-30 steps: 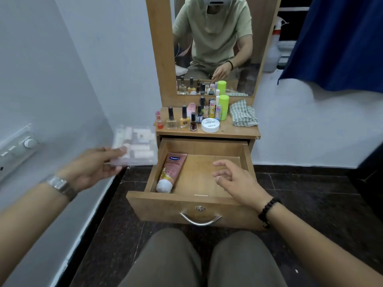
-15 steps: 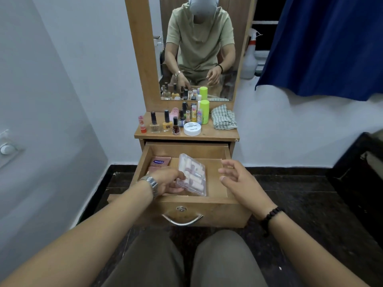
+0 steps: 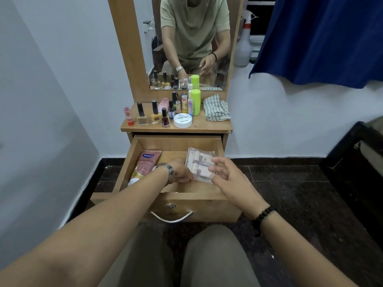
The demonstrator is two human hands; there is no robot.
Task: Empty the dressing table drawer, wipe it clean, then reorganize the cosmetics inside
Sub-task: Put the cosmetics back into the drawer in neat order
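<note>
Two hands meet over the open drawer (image 3: pixel 145 204) of a dressing table: the left hand (image 3: pixel 181 172) grips the near edge of a clear case (image 3: pixel 200 164) (small cosmetics inside) at the drawer's right side, while the right hand (image 3: pixel 226 177) hovers beside it, fingers loosely spread, holding nothing. A pink tube (image 3: pixel 145 164) lies at the drawer's left.

On the wooden counter (image 3: pixel 207 126) under the mirror stand nail polish bottles (image 3: pixel 155 115), a white jar (image 3: pixel 182 120), a green tube (image 3: pixel 195 102) and a folded checked cloth (image 3: pixel 216 107).
</note>
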